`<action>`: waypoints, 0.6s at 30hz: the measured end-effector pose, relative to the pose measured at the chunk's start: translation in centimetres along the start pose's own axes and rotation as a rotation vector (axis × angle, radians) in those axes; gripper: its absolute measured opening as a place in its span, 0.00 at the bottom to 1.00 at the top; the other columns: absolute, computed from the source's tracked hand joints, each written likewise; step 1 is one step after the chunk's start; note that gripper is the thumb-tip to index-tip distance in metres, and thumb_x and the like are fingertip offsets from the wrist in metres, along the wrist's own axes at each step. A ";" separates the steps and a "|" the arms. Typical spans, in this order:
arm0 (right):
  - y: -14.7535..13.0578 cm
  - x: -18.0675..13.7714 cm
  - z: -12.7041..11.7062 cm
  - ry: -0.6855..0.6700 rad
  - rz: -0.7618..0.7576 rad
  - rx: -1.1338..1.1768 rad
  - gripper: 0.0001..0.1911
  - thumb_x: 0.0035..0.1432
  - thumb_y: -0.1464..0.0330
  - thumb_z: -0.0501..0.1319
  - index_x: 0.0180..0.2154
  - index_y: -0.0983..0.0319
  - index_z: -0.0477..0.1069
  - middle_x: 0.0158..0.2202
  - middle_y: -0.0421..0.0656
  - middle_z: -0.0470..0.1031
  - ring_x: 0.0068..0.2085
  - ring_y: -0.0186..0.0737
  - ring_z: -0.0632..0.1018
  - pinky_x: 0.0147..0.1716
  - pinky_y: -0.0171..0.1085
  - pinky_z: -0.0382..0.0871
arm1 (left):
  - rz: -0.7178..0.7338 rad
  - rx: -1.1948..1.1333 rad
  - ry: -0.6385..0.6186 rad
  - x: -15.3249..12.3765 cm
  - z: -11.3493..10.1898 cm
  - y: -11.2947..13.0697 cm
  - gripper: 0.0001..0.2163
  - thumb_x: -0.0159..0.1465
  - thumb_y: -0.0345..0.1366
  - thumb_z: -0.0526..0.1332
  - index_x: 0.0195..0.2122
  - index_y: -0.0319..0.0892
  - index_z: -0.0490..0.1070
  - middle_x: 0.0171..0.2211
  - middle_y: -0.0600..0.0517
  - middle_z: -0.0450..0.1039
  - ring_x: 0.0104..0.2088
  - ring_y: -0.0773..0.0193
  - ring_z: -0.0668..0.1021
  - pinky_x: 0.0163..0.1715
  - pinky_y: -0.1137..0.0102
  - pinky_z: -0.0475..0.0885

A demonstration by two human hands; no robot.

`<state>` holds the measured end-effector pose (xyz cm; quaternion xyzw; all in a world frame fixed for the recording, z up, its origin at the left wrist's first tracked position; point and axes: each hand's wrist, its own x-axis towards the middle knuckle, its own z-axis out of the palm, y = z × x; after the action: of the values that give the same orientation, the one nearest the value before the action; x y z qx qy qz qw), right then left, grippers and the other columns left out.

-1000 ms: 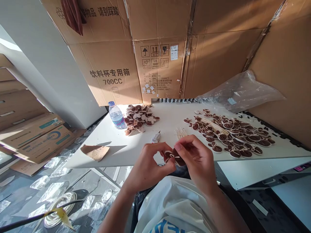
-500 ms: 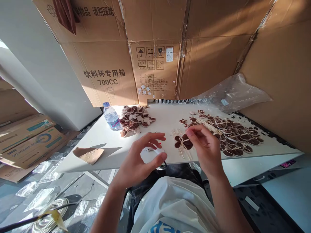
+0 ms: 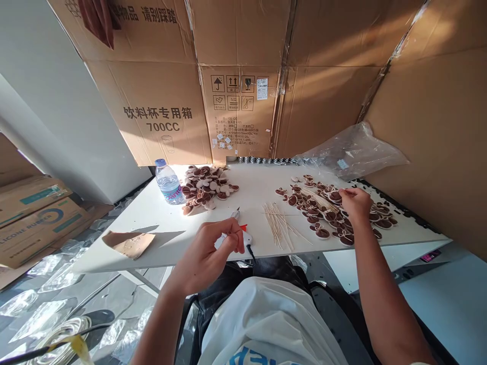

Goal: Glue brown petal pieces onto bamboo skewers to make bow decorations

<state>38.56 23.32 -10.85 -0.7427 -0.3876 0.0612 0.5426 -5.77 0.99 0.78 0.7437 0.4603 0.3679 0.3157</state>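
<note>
My right hand reaches over the right-hand pile, fingertips pinched at the edge of a brown fabric bow with pale cord. More brown corded bows lie around and under it. My left hand hangs above the front of the table, fingers curled in toward the thumb, nothing visible in them. Partly behind that hand lies a white tool with a red part, a pointed metal tip and a black cord; it looks like a glue gun. Thin pale sticks are scattered between the hands.
A heap of brown and cream fabric pieces sits at the back left, beside a water bottle. A torn cardboard piece lies at the left. Behind the white table stand cardboard sheets, with a clear plastic bag at the right.
My right hand has moved right with the brown bow, from above the sticks to the pile. My left hand has drawn its spread fingers inward and dropped slightly.
</note>
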 end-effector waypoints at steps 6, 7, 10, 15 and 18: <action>2.6 2.1 -1.8 0.084 0.029 -0.195 0.05 0.59 0.66 0.67 0.36 0.62 0.79 0.36 0.53 0.83 0.46 0.57 0.81 0.56 0.56 0.73 | -0.014 0.062 -0.039 0.1 0.3 -0.1 0.17 0.76 0.38 0.53 0.31 0.43 0.74 0.31 0.51 0.78 0.33 0.61 0.77 0.31 0.71 0.70; 2.9 2.4 -2.0 0.071 0.030 -0.220 0.05 0.59 0.66 0.67 0.35 0.62 0.79 0.36 0.53 0.82 0.47 0.57 0.81 0.56 0.56 0.73 | -0.021 0.073 -0.043 0.2 0.2 0.0 0.17 0.76 0.38 0.53 0.31 0.43 0.75 0.31 0.51 0.78 0.33 0.62 0.77 0.30 0.72 0.69; 3.4 2.8 -2.4 0.004 -0.003 -0.268 0.05 0.56 0.67 0.69 0.31 0.63 0.77 0.32 0.54 0.80 0.46 0.61 0.80 0.53 0.55 0.73 | -0.040 0.110 -0.036 0.5 0.3 0.0 0.16 0.76 0.39 0.55 0.32 0.44 0.77 0.32 0.52 0.80 0.34 0.63 0.79 0.26 0.74 0.67; 2.5 1.0 -3.2 0.077 -0.125 -0.274 0.12 0.61 0.70 0.59 0.42 0.67 0.79 0.43 0.64 0.81 0.53 0.69 0.78 0.55 0.61 0.70 | -0.051 0.115 0.006 0.8 0.5 -0.2 0.14 0.75 0.42 0.59 0.35 0.46 0.81 0.35 0.53 0.84 0.38 0.61 0.82 0.25 0.75 0.69; 1.1 -1.5 -3.9 0.122 -0.250 -0.233 0.20 0.65 0.70 0.53 0.53 0.69 0.75 0.55 0.67 0.77 0.59 0.67 0.76 0.60 0.61 0.67 | -0.065 0.130 0.034 0.8 0.6 -0.3 0.14 0.74 0.43 0.60 0.35 0.47 0.82 0.36 0.53 0.85 0.38 0.61 0.82 0.25 0.74 0.68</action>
<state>40.08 19.29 -10.72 -0.7487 -0.4478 -0.0973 0.4790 -5.15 1.78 0.40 0.7409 0.5125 0.3393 0.2706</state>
